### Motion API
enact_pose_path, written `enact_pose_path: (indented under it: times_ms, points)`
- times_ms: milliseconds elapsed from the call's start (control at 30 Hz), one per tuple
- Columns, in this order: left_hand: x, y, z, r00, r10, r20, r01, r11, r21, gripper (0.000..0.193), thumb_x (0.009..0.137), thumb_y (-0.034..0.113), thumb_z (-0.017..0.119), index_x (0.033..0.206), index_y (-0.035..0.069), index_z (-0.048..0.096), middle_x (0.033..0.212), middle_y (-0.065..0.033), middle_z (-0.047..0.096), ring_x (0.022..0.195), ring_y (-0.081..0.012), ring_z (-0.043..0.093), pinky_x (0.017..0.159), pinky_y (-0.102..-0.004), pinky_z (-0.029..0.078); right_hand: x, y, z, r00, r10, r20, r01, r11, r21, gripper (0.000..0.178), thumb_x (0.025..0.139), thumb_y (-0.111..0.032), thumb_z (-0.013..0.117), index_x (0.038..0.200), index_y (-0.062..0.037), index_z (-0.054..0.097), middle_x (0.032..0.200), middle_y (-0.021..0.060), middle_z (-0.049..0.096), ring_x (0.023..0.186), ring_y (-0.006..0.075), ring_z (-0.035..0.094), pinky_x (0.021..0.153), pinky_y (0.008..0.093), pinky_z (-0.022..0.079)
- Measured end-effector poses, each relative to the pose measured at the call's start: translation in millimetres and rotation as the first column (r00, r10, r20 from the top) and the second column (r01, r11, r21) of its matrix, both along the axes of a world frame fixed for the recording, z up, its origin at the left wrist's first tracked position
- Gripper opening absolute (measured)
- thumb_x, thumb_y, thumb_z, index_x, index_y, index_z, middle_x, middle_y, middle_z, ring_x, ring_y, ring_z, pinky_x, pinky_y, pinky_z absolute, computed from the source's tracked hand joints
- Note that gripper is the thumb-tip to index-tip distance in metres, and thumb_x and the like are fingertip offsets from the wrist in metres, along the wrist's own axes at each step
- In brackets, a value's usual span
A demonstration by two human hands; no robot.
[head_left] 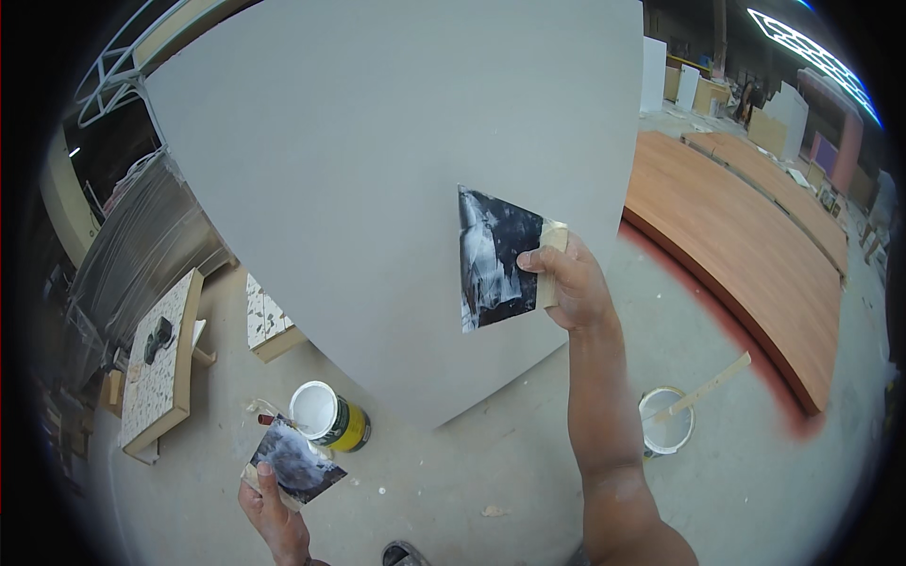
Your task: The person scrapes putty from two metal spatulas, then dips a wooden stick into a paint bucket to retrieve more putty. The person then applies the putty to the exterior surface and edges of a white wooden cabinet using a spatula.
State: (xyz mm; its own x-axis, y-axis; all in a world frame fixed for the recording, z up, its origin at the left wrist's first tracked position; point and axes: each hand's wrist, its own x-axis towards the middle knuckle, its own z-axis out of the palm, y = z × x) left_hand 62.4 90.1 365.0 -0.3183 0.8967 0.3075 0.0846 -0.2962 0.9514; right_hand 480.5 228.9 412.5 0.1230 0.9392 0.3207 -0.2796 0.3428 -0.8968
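My right hand (578, 281) grips the pale handle of a wide, dark putty knife (498, 259) smeared with white filler. Its straight edge is at the face of a large grey panel (377, 141); whether it touches cannot be made out. Lower left, my left hand (274, 514) holds a second dark putty knife (295, 462), its blade coated with whitish filler. Just beyond that blade stands an open yellow and dark can (351, 429) with white stuff inside. The tip of a small red-handled tool (267, 420) shows beside it.
An open can (666, 424) with a wooden stick (708, 384) stands on the floor at right. Behind it lie long wood-brown boards (746, 245) with a red edge. At left, a speckled slab (160, 363) carries a dark tool. My shoe (406, 554) is at the bottom.
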Motion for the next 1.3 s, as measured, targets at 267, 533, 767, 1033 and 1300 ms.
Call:
enact_pose_path:
  times_ms: [267, 533, 767, 1033, 1300]
  points:
    - [-2.4, -2.6, 1.7, 0.994, 0.041, -0.102, -0.043, 0.999, -0.013, 0.039, 0.103, 0.034, 0.054, 0.113, -0.004, 0.06, 0.102, -0.0074, 0.065, 0.088, -0.013, 0.06, 0.08, -0.0281, 0.049, -13.7, -7.4, 52.8, 0.329, -0.899, 0.289, 0.695, 0.438, 0.57, 0.043, 0.09, -0.003, 0.049, 0.132, 0.0013, 0.055, 0.126, 0.017, 0.061, 0.118, 0.0304, 0.059, 0.101, 0.0403, 0.046]
    - [-7.0, -1.3, -6.1, 0.994, 0.065, -0.087, -0.069, 0.997, -0.042, 0.039, 0.103, 0.034, 0.055, 0.113, -0.003, 0.06, 0.101, -0.0074, 0.064, 0.087, -0.0133, 0.06, 0.079, -0.0282, 0.049, -44.4, 4.8, 57.9, 0.339, -0.862, 0.378, 0.7, 0.499, 0.511, 0.049, 0.089, -0.007, 0.052, 0.138, -0.0073, 0.053, 0.134, 0.013, 0.058, 0.122, 0.0326, 0.056, 0.103, 0.0431, 0.045]
    - [-6.3, 0.8, -8.0, 0.991, 0.032, -0.127, -0.036, 0.999, -0.026, 0.04, 0.103, 0.034, 0.055, 0.115, -0.004, 0.059, 0.104, -0.0087, 0.065, 0.091, -0.0142, 0.061, 0.082, -0.0288, 0.05, -80.2, -28.1, 37.3, 0.21, -0.865, 0.455, 0.387, 0.501, 0.774, 0.057, 0.077, 0.005, 0.059, 0.133, -0.0054, 0.057, 0.125, 0.0167, 0.062, 0.11, 0.034, 0.062, 0.097, 0.0418, 0.048]
    - [1.6, 2.7, -0.2, 0.995, -0.096, 0.005, 0.096, 0.995, -0.007, 0.039, 0.105, 0.029, 0.05, 0.123, -0.005, 0.058, 0.112, -0.0104, 0.065, 0.1, -0.0166, 0.062, 0.089, -0.0322, 0.05, -59.8, -79.1, 20.5, 0.761, -0.511, 0.399, 0.281, 0.814, 0.508, 0.042, 0.088, -0.001, 0.058, 0.129, 0.0046, 0.057, 0.115, 0.0142, 0.066, 0.111, 0.0246, 0.061, 0.096, 0.0325, 0.046]
    - [35.0, 44.0, -25.8, 0.825, -0.214, 0.522, 0.272, 0.962, -0.035, 0.029, 0.106, 0.028, 0.052, 0.12, 0.003, 0.058, 0.11, -0.0033, 0.066, 0.1, -0.0127, 0.065, 0.09, -0.0309, 0.053, -157.2, -93.3, -69.5, 0.956, 0.056, 0.289, -0.117, 0.974, 0.196, 0.042, 0.094, -0.008, 0.055, 0.131, 0.0112, 0.051, 0.11, 0.0129, 0.06, 0.092, 0.0158, 0.053, 0.085, 0.0276, 0.043]
